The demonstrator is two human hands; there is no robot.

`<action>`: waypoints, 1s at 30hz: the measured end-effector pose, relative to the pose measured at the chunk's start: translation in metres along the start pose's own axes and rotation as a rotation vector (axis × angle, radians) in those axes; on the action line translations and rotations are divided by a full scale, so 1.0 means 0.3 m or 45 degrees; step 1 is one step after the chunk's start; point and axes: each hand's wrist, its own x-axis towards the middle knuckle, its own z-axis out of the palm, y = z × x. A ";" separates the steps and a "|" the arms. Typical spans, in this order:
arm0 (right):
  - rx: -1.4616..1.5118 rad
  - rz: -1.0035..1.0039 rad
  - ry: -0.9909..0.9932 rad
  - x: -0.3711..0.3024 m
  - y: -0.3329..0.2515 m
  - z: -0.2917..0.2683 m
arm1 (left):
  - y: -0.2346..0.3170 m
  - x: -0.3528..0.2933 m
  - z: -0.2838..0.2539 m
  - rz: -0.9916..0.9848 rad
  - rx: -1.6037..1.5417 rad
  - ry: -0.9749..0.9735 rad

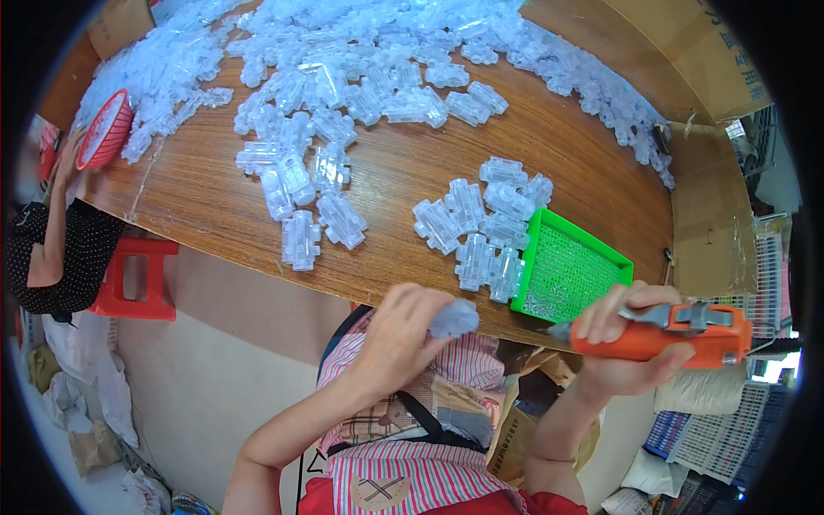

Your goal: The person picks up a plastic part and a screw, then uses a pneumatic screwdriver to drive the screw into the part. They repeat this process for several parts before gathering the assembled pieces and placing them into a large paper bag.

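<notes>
A clear moulded plastic piece (pixel 453 318) sits pinched in the fingers of the person's left hand (pixel 403 339), just below the near edge of the brown wooden table (pixel 549 146). The right hand (pixel 631 343) is wrapped around an orange electric screwdriver (pixel 661 335), its tip pointing at the piece. A green plastic tray (pixel 573 273) and heaps of similar clear parts (pixel 343 77) lie on the table. At far left, another person holds a red basket (pixel 105 130).

Plastic casings (pixel 360 77) lie heaped across the far side of the counter (pixel 558 146); a smaller cluster (pixel 481 227) lies near its front edge, touching the left side of a mesh tray (pixel 573 270). A stool (pixel 133 279) stands left, beside the counter.
</notes>
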 end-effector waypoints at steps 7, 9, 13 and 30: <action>-0.130 0.031 0.231 0.007 0.044 -0.062 | -0.038 0.104 -0.074 -0.161 0.085 0.007; -0.167 0.008 0.271 -0.004 0.038 -0.085 | -0.057 0.126 -0.116 -0.058 0.307 0.114; -0.208 -0.003 0.311 -0.003 0.006 -0.123 | -0.109 0.182 -0.309 -0.065 0.882 -0.080; -0.256 0.027 0.396 0.032 0.221 -0.142 | -0.029 0.037 -0.063 -0.013 -0.510 -0.160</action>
